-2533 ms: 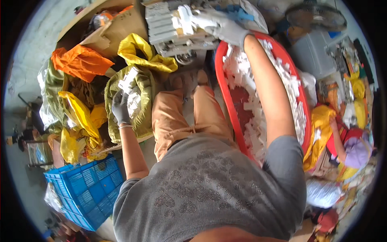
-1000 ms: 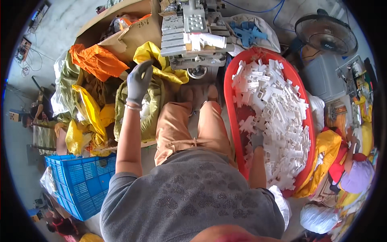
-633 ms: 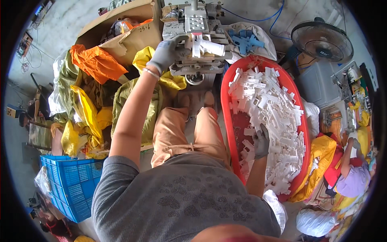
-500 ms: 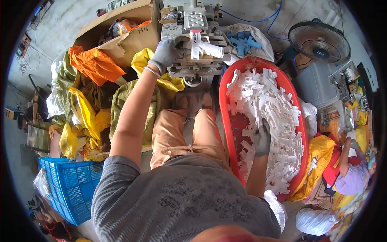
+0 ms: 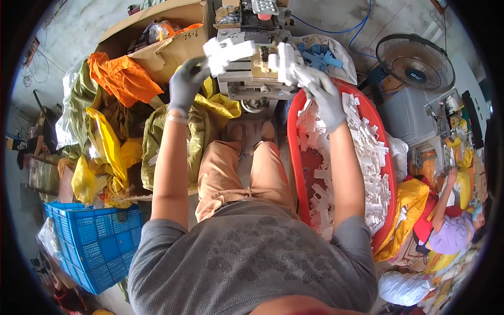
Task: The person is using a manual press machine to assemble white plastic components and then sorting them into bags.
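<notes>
Left hand (image 5: 185,86) in a grey glove, raised up, fingers closed around a white plastic piece (image 5: 227,52) just beside the small grey machine (image 5: 256,63). Right hand (image 5: 326,97), gloved too, clamped on more white pieces (image 5: 287,62) at the machine's right side. Below, a red tub (image 5: 296,173) full of white pieces. Yellow bags (image 5: 107,152) and a blue crate (image 5: 92,241) off to the left.

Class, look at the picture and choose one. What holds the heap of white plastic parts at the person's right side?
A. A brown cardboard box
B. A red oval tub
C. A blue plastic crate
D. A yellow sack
B. The white plastic parts lie piled inside the red oval tub beside the person's right leg, under the gloved right hand; the blue crate stands on the other side.
</notes>
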The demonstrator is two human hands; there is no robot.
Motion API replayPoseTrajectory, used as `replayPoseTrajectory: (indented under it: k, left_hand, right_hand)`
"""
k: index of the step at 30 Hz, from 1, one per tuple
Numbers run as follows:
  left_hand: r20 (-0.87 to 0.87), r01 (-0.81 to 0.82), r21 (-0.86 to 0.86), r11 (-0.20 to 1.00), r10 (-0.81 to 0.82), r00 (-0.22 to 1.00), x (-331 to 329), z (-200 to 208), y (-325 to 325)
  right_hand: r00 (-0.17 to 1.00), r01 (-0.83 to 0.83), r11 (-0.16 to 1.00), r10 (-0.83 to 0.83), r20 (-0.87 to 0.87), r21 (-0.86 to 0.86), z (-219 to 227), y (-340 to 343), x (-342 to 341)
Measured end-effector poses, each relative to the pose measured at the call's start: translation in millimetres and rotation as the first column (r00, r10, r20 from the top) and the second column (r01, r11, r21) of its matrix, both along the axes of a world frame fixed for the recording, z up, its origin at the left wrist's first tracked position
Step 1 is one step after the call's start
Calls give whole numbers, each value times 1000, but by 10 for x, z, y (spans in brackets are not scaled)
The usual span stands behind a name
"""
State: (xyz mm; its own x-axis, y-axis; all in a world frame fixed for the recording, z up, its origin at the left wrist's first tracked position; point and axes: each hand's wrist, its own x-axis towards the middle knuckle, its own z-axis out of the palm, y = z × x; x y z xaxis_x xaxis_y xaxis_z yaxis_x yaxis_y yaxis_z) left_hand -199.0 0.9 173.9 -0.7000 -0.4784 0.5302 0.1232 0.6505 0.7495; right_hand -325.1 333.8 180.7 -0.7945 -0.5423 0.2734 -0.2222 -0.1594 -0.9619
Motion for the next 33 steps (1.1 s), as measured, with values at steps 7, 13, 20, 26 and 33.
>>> replayPoseTrajectory:
  k: [7, 13, 20, 26, 33]
  left_hand:
    - [176, -296, 244, 923, 258, 950, 1277, -751, -312]
    - [251, -354, 335, 873, 279, 927, 1630, -1334, -476]
    - [447, -432, 93, 897, 350, 823, 2292, -1876, -888]
    - [591, -382, 261, 886, 167, 790, 2221, -1936, -744]
    - [501, -181, 265, 947, 25, 865, 1638, -1710, -187]
  right_hand:
    - [985, -40, 908, 105, -135, 418, 303, -435, -264]
    - [608, 201, 940, 100, -788, 274, 29, -312, -584]
    - [999, 40, 580, -37, -22, 813, -786, 1360, -141]
    - [985, 10, -36, 173, -4, 999, -2460, 2815, 788]
    - [987, 123, -151, -86, -137, 981, -3134, 2247, 1443]
